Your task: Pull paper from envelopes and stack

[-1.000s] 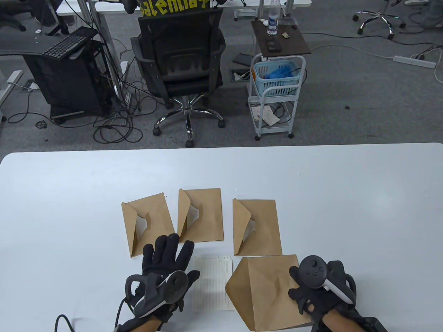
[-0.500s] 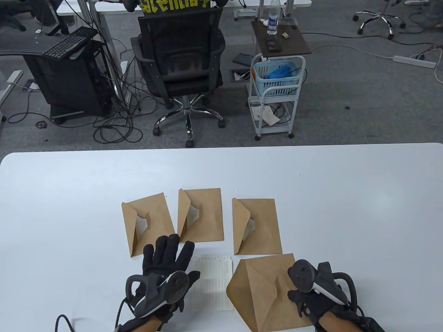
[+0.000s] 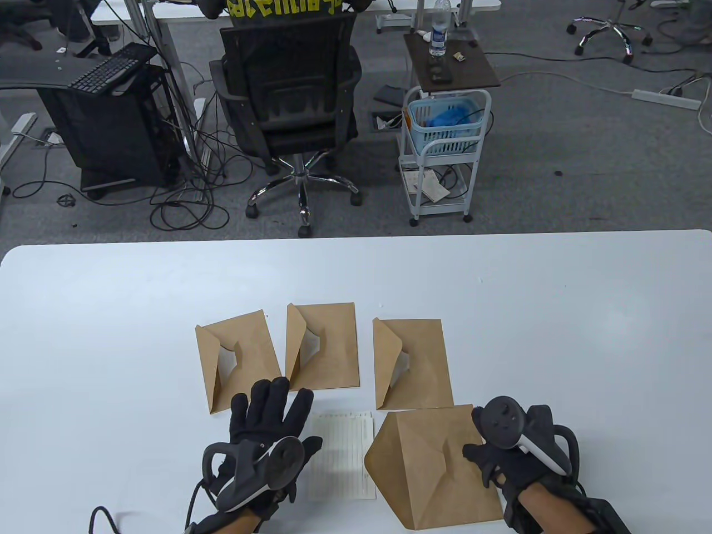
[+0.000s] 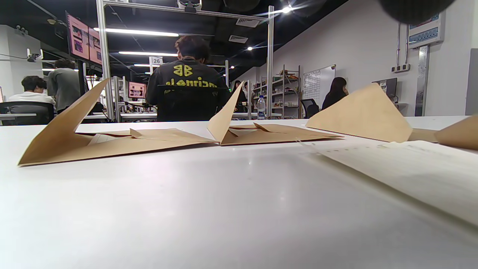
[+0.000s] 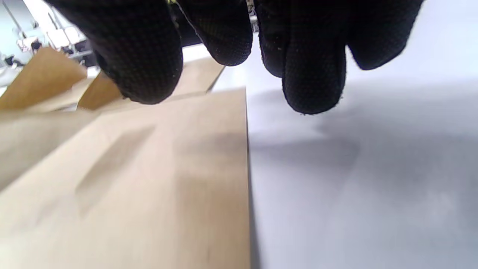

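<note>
Three brown envelopes lie in a row with their flaps open: left (image 3: 245,356), middle (image 3: 334,345) and right (image 3: 425,361). White paper shows in each opening. A lined white sheet (image 3: 345,456) lies flat in front of them; it also shows in the left wrist view (image 4: 410,168). A fourth brown envelope (image 3: 428,467) lies to the right of the sheet, flap pointing left. My left hand (image 3: 272,411) rests flat with spread fingers at the sheet's left edge. My right hand (image 3: 489,450) is over the fourth envelope's right edge (image 5: 149,186), its fingers (image 5: 313,74) curled just above it, holding nothing.
The white table (image 3: 556,311) stretches wide on both sides and behind the envelopes. Beyond its far edge stand an office chair (image 3: 289,105) and a small white cart (image 3: 445,150) on the floor.
My right hand has shifted a little along the fourth envelope's right edge, and that envelope has turned slightly. My left hand and the lined sheet have not moved.
</note>
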### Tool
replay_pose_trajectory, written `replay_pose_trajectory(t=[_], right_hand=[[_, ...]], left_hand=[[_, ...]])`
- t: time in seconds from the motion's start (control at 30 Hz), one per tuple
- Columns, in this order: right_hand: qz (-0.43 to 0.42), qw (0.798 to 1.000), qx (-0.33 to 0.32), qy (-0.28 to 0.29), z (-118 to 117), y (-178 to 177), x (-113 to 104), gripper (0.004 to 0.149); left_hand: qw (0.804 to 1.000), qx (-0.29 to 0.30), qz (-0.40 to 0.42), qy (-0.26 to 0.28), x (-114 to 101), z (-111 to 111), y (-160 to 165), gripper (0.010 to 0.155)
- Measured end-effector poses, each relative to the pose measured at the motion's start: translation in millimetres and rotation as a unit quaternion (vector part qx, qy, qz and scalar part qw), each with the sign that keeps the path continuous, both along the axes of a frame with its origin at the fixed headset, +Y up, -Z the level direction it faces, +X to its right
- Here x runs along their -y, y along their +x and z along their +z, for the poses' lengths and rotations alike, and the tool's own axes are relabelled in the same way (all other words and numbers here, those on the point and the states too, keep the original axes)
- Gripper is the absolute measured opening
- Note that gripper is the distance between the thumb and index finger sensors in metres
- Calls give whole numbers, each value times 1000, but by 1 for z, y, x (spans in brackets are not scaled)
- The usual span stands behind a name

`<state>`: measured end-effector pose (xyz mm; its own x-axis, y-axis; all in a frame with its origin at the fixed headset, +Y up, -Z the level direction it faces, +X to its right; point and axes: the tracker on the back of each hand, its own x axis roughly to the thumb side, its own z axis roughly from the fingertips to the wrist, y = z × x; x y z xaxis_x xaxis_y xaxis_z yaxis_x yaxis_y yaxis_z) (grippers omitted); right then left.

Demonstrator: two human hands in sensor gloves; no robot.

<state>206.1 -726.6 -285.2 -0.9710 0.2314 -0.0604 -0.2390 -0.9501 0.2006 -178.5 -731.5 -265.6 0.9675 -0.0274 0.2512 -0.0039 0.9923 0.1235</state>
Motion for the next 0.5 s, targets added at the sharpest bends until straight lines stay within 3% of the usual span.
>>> replay_pose_trajectory(t=[0.3, 0.5], right_hand=[[7, 998, 36, 58, -43, -26, -31, 69], [35, 998, 57, 15, -75, -53, -23, 74]], left_hand=[[1000, 2, 0, 0, 0, 1, 0, 75], [1000, 1, 0, 0, 0, 1, 1, 75]])
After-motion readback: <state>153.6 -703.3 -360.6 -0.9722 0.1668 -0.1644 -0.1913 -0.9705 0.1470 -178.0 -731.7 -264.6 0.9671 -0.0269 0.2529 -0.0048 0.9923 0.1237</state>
